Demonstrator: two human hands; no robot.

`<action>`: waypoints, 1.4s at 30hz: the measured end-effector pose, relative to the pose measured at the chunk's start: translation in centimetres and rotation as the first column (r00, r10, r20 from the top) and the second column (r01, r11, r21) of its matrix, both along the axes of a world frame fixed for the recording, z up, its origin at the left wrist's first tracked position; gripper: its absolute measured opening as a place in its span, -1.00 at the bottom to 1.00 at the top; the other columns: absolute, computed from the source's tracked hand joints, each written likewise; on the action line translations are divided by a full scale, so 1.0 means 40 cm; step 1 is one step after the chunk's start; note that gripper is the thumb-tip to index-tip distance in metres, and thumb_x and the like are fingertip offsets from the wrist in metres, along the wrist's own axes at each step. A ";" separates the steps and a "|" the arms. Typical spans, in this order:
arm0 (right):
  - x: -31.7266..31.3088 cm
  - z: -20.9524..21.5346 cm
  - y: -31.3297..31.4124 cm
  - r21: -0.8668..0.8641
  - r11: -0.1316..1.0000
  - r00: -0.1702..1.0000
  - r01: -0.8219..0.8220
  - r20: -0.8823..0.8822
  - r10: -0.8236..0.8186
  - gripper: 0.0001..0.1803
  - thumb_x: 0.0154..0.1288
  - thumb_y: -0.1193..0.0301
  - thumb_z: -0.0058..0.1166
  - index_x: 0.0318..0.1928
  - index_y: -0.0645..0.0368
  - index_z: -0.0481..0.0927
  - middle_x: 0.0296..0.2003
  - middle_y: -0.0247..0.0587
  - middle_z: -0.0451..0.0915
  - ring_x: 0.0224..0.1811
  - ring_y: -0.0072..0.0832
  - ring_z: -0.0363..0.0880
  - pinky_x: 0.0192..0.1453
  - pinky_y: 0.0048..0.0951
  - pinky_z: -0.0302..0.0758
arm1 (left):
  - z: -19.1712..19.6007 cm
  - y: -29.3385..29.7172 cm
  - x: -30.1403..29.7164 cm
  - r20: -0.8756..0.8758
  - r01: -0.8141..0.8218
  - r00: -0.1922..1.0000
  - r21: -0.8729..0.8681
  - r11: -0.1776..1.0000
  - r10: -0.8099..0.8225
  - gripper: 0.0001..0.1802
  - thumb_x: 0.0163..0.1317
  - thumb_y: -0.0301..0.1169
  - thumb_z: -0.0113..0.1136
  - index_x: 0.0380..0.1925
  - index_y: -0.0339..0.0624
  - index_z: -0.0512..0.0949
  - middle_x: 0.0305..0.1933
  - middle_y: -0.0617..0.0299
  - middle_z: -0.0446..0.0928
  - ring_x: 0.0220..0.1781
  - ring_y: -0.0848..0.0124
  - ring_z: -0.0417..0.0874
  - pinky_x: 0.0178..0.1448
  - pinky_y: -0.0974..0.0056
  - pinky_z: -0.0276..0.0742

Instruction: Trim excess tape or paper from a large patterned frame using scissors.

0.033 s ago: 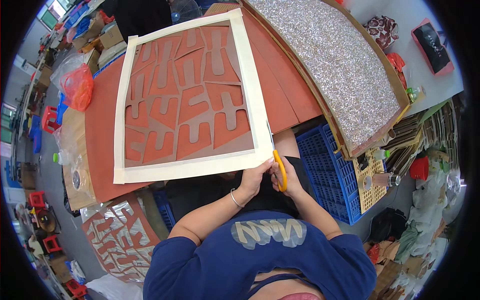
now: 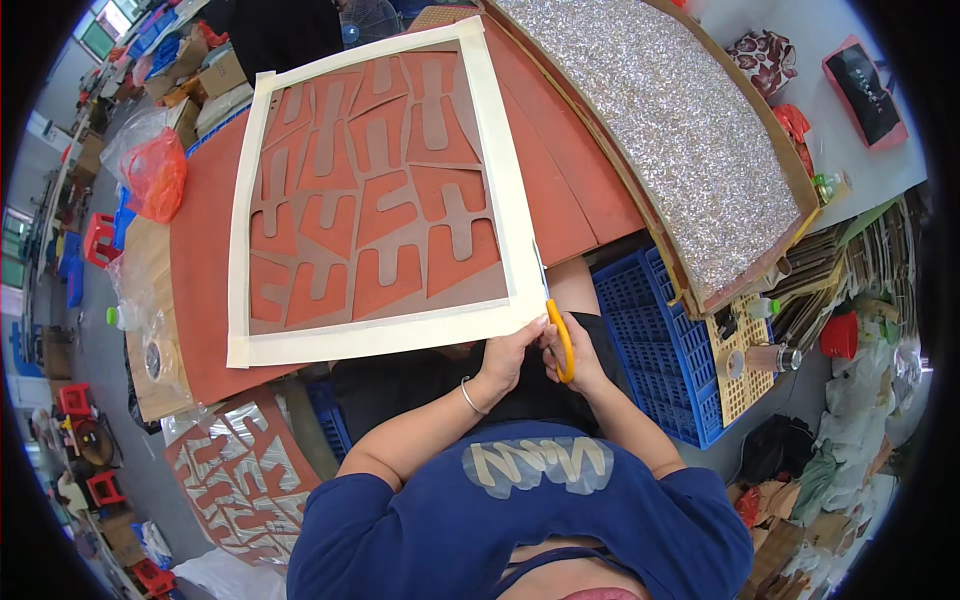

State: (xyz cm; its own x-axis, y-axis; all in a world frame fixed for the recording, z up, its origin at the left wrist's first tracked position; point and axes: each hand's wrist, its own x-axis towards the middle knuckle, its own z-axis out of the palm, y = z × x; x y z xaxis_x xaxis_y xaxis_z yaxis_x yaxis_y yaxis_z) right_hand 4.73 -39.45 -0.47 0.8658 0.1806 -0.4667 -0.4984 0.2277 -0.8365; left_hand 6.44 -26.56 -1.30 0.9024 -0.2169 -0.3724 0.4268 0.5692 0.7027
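Note:
A brown sheet with cut-out shapes (image 2: 480, 285) and a wide cream tape border (image 2: 380, 346) lies on a reddish board (image 2: 205, 270). Red shows through its openings. At its near right corner, my left hand (image 2: 506, 360) pinches the cream border with fingers closed. Right beside it, my right hand (image 2: 585, 362) is closed around the orange handles of a pair of scissors (image 2: 566, 352). Their blades point away from me along the border's right edge. I cannot tell whether the blades have the border between them. My hands are close together above my lap.
A tray of silvery glitter (image 2: 670, 130) stands at the far right, above a blue plastic crate (image 2: 650, 350). A glass jar (image 2: 770, 358) is beside the crate. Another cut-out sheet (image 2: 240, 480) lies low on the left. A red plastic bag (image 2: 157, 185) hangs near the board's left edge.

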 end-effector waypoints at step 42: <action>0.056 0.038 -0.025 0.188 0.980 0.992 0.063 0.096 -0.082 -0.39 0.34 -0.12 -0.26 0.08 0.16 0.22 -0.39 -0.29 0.39 -0.62 -0.60 0.39 -0.65 -0.58 0.44 | 0.050 0.073 -0.052 0.001 0.433 0.899 0.153 0.888 -0.438 -0.80 0.27 -0.33 0.10 -0.34 -0.25 0.55 -0.39 0.27 0.52 -0.40 0.54 0.49 -0.28 0.45 0.38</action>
